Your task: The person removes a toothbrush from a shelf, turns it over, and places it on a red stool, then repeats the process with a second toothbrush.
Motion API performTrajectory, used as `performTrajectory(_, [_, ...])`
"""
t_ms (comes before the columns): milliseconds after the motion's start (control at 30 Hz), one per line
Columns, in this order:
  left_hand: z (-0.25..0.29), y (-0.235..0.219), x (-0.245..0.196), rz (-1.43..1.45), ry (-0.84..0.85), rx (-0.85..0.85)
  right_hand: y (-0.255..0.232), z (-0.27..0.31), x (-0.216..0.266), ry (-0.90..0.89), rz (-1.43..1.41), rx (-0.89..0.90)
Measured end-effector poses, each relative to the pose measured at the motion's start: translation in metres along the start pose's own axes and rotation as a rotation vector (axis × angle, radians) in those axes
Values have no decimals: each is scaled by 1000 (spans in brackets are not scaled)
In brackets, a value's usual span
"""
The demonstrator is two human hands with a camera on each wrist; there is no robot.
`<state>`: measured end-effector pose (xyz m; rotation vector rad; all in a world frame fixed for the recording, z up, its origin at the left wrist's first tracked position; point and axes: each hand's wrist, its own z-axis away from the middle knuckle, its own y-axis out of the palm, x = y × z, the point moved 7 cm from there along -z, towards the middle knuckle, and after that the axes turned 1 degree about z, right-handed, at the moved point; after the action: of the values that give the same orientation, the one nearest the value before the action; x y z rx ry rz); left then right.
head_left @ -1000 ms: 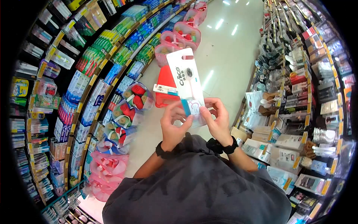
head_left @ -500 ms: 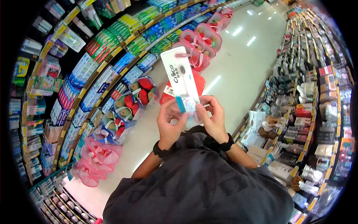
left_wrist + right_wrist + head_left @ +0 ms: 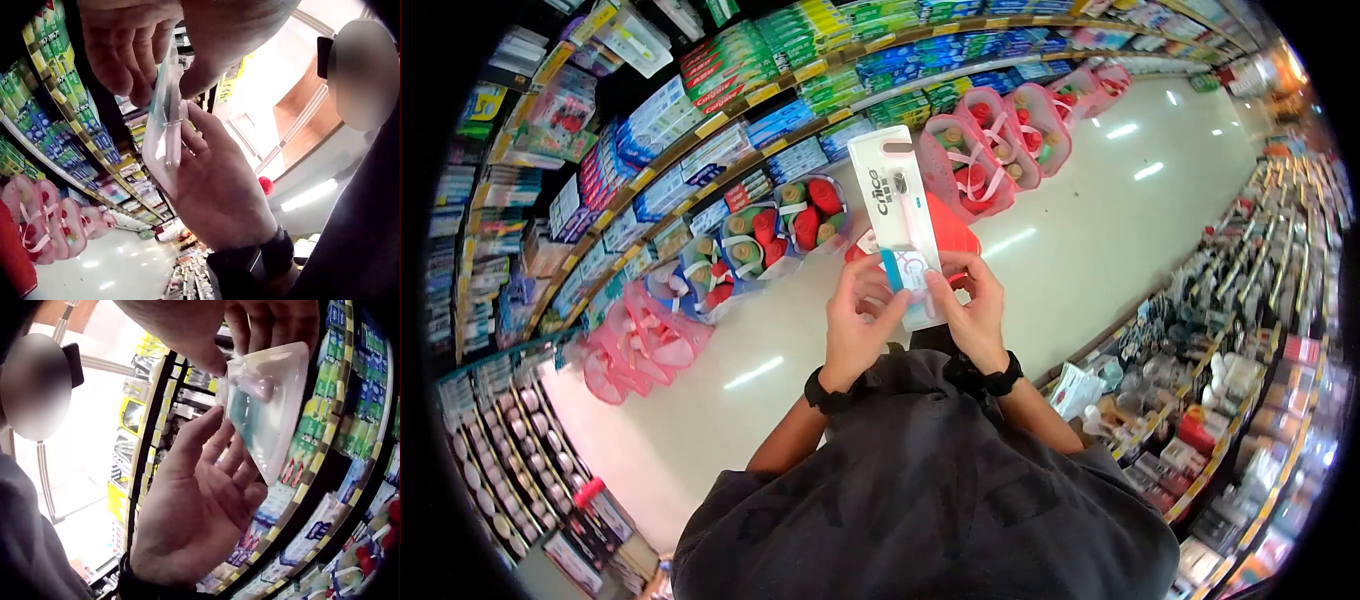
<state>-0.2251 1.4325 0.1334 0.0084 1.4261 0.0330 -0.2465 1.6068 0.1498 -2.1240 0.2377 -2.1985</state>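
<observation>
A toothbrush pack (image 3: 883, 208) with a long white card and clear blister is held upright in front of the chest, its printed face toward me. A dark brush head and pale pink handle show through, with a blue-and-white label lower down. My left hand (image 3: 860, 318) pinches its lower left edge between thumb and fingers. On the lower right side, my right hand (image 3: 972, 312) grips it likewise, thumb on the front. The left wrist view shows the clear blister (image 3: 164, 140) edge-on between both hands. Behind the pack, a red object (image 3: 953, 228) is partly hidden.
Curved shelves of toothpaste boxes (image 3: 725, 75) run along the left and far side. Pink bags (image 3: 975, 165) and blue-trimmed bags (image 3: 745, 250) of red and green items stand along their foot. Right shelves (image 3: 1190, 440) hold small packaged goods. Shiny floor (image 3: 1080, 250) lies between.
The head view has swung left, so shelves and aisle appear turned clockwise. Both hands keep their hold on the toothbrush pack, which stands a little more upright.
</observation>
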Motion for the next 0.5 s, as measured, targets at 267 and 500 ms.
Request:
performTrajectory(267, [-40,57,56,10,-143,-300,-31,-77,-89,20,37,281])
performTrajectory(500, [-43,61,130,-8,-299,-494,-3,-102,-167,39,178,526])
